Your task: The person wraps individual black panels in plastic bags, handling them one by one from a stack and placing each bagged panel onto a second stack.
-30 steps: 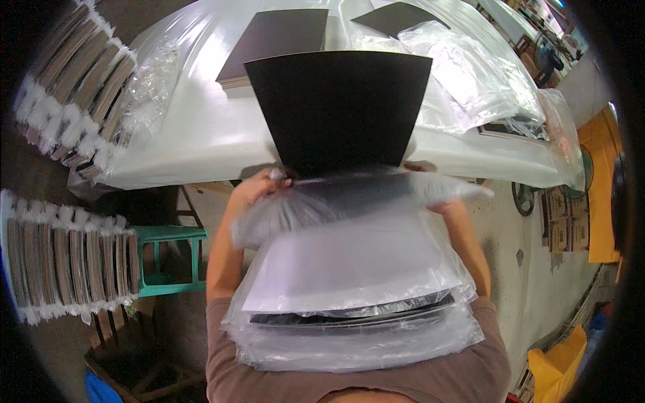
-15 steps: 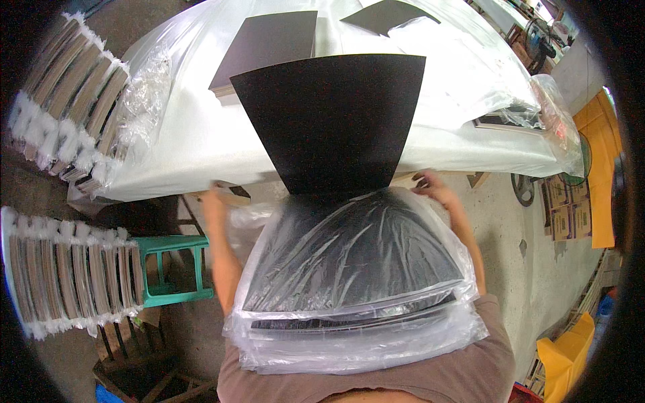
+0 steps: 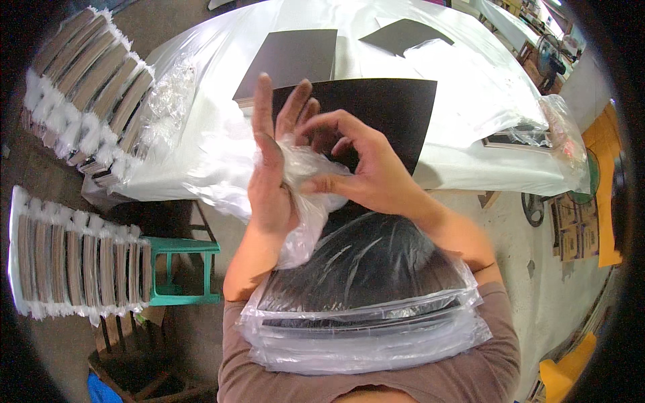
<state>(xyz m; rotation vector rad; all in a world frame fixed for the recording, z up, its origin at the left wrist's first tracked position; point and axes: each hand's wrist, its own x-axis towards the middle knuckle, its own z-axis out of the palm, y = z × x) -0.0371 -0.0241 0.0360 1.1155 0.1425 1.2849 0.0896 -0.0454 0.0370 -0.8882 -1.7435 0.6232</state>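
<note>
A crumpled clear plastic bag (image 3: 310,225) hangs between my two hands in front of the table. My left hand (image 3: 272,178) holds it against the palm, its upper fingers stretched upward. Closing in from the other side, my right hand (image 3: 366,158) has its thumb and bent fingers on the bag; their exact grip is partly hidden. Behind the hands a black sheet (image 3: 396,111) leans on the table edge, its left part covered. Against my body rests a stack of black sheets in clear plastic sleeves (image 3: 369,269).
A white-covered table (image 3: 222,74) bears a stack of dark boards (image 3: 295,57) and another dark sheet (image 3: 406,35). Bundled board stacks (image 3: 80,262) stand at left, by a green stool (image 3: 185,245). A fan (image 3: 549,57) and cartons (image 3: 574,228) are at right.
Both hands have come up from beside the sleeved stack to meet in front of the black sheet. The plastic bag is now raised between them. The view has shifted slightly.
</note>
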